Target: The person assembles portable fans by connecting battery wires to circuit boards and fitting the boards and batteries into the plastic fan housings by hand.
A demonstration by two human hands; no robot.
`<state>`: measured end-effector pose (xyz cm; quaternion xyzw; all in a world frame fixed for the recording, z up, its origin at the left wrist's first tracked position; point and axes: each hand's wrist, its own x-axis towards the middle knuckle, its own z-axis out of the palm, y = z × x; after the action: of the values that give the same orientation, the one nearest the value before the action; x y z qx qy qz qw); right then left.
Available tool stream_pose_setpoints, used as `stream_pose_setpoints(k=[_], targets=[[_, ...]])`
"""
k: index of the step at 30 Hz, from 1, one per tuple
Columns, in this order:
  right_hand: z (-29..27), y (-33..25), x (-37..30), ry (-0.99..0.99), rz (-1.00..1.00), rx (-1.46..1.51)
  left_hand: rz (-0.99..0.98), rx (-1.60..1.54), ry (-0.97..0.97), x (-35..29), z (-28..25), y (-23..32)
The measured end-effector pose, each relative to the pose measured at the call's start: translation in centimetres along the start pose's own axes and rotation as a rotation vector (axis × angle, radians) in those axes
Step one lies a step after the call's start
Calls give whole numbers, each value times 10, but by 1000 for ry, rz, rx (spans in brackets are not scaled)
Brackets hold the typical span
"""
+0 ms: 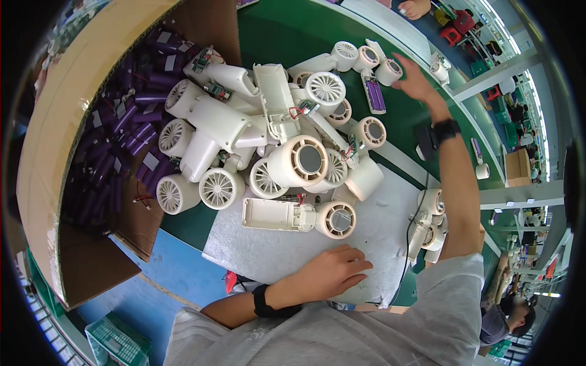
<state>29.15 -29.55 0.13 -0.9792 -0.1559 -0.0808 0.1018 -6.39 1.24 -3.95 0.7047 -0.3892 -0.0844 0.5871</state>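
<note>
My right hand [416, 79] reaches to the far side of the green table. Its fingers are apart around the near end of a white handheld fan [389, 72]; I cannot tell whether they touch it. Beside that fan lies an opened handle with purple battery cells [375, 96]. My left hand [337, 271] rests with loosely bent fingers over the grey mat [274, 247], holding nothing. Just beyond it lies a white fan with an open, hollow handle [274, 215]. Farther off is a heap of similar white fan housings [220, 125], some with wires and green circuit boards showing.
A cardboard box [46, 158] of purple battery packs [125, 131] stands at the left. More white fans [427, 222] lie by my right arm, next to a black cable [407, 244]. A green basket [119, 338] is at lower left. Another person's hand [415, 8] shows at the top.
</note>
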Motion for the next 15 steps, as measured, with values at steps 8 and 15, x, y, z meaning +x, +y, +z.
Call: stream_pose_setpoints(k=[8,15], targets=[[-9,-35,6,-163,510,108,-2,-32,28,4,-2,0],[-100,-47,-102,61,236,430,-5,-54,-27,3,-3,3]])
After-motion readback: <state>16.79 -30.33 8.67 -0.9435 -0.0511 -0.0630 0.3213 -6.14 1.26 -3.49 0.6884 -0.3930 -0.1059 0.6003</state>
